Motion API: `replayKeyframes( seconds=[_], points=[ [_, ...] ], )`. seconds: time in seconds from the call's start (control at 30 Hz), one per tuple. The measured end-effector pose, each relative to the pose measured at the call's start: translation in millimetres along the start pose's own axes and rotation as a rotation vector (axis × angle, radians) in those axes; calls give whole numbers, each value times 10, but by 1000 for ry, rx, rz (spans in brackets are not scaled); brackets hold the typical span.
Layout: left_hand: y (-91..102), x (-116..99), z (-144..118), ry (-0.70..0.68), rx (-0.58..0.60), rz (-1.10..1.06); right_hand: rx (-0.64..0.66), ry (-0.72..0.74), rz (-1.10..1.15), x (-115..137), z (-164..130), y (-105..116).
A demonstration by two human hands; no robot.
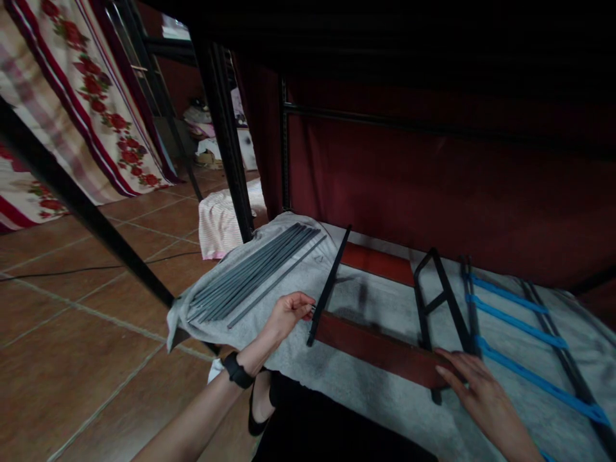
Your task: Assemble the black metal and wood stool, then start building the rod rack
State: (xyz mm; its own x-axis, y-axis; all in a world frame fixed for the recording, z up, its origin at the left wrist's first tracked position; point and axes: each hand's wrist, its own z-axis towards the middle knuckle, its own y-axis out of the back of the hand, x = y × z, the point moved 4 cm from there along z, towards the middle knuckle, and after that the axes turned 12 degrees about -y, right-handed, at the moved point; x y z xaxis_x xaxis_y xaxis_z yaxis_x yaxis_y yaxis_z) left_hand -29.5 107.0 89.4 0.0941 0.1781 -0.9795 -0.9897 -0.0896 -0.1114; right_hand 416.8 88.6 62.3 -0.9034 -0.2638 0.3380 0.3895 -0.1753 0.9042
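A partly joined frame lies on grey cloth in front of me, with black metal side bars and two reddish-brown boards between them. My left hand [292,312] pinches at the near end of the left black bar [329,289]; what sits between the fingertips is too small to make out. On the right end of the near brown board [375,348], my right hand [474,385] has its fingers over the top edge and its thumb against the face. The far brown board [378,262] lies behind. A black angled side piece [445,295] rises at the frame's right.
Many thin grey rods [255,276] lie bundled to the left on the grey cloth [301,343]. Right of the frame are blue slats [524,327] across dark bars. Black posts [224,128] and a dark overhead deck enclose the space, with a maroon curtain [433,173] behind.
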Motion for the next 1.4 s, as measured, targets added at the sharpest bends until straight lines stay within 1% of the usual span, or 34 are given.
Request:
replayKeyframes(
  seconds=[0.1, 0.2, 0.3, 0.4, 0.47, 0.53, 0.63, 0.77, 0.9, 0.97, 1.07, 1.17, 1.3, 1.4],
  points=[
    [19, 32, -34, 41, -14, -51, 0, 17, -32, -25, -4, -13],
    [34, 79, -61, 71, -59, -103, -46, 37, -120, -33, -7, 2],
    [31, 114, -49, 54, -80, -83, -93, 56, -211, 18, -7, 30],
    [12, 120, -43, 2, -60, 27, -50, 87, -228, 98, 3, 15],
    [-17, 115, -71, -10, -23, 116, -3, 100, -225, 126, 15, -11],
    [-52, 104, -120, -14, 20, 222, 17, 99, -229, 121, 29, -26],
    [-93, 62, -188, -45, 41, 388, 30, 105, -234, 83, 45, -31],
    [-154, -16, -224, -76, 65, 526, 38, 138, -243, 42, 54, -26],
    [-226, -123, -240, -179, 65, 774, 28, 157, -243, 30, 55, -16],
    [-264, -151, -248, -219, 76, 852, 10, 157, -243, 31, 55, -5],
    [-284, -159, -243, -243, 89, 879, -25, 169, -236, 35, 57, 13],
    [-273, -136, -225, -237, 97, 864, -22, 182, -231, 32, 66, 14],
    [-301, -100, -234, -272, 131, 875, -17, 187, -252, 19, 83, 1],
    [-327, -68, -261, -229, 137, 929, -47, 218, -262, 9, 79, 3]
  ],
)
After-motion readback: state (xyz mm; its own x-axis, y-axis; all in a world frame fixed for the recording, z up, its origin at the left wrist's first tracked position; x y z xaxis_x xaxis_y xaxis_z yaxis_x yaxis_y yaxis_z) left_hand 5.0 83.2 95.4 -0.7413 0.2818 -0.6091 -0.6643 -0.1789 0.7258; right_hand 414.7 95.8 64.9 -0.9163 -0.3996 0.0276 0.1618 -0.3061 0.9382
